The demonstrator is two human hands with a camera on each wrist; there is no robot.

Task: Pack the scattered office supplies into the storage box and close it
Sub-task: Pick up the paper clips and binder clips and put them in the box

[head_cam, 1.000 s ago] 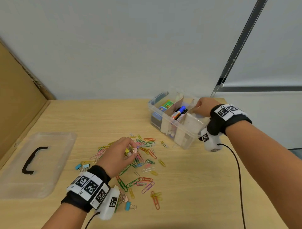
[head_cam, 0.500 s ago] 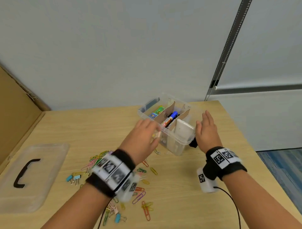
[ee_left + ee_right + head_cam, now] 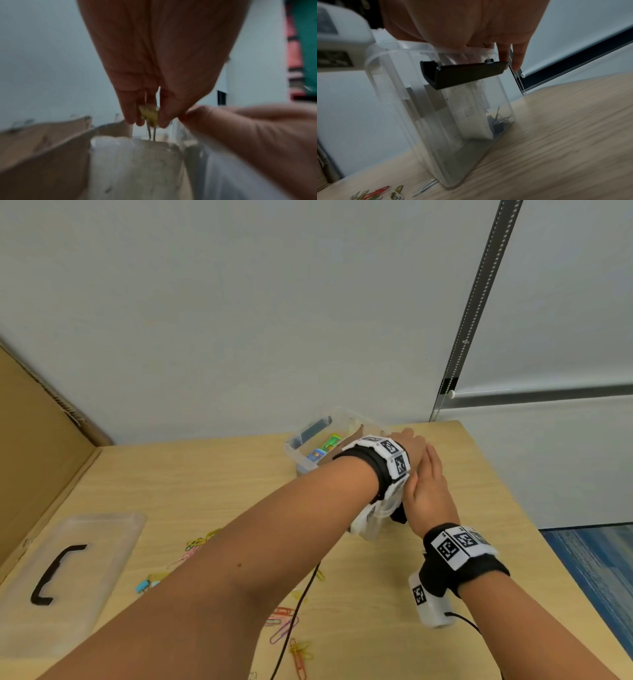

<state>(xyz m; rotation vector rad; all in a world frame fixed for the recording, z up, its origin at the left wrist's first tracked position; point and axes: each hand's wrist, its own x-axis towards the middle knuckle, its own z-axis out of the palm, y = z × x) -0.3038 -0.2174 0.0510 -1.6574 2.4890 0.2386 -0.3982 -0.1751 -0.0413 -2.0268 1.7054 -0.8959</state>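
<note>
The clear storage box (image 3: pixel 298 446) stands open at the table's far right, and cardboard dividers (image 3: pixel 42 155) split it into compartments. My left hand (image 3: pixel 409 446) reaches across over the box's right end. In the left wrist view it (image 3: pixel 146 122) pinches a yellow binder clip (image 3: pixel 149 114), wire handles hanging down over an end compartment. My right hand (image 3: pixel 428 487) lies with straight fingers against that end. Its fingers (image 3: pixel 503 54) rest on the rim above the black latch (image 3: pixel 465 73). Coloured paper clips (image 3: pixel 284 628) lie scattered on the table.
The clear lid (image 3: pixel 68 570) with its black handle lies upside up at the left, beside a cardboard wall (image 3: pixel 34 457). Small blue binder clips (image 3: pixel 144 585) sit near the paper clips. Wrist-camera cables trail over the table. The table's right edge (image 3: pixel 507 508) is close to the box.
My left hand left the paper clip pile with a yellow clip and moved right and forward over the box. My right hand slid from the box's top to its right end.
</note>
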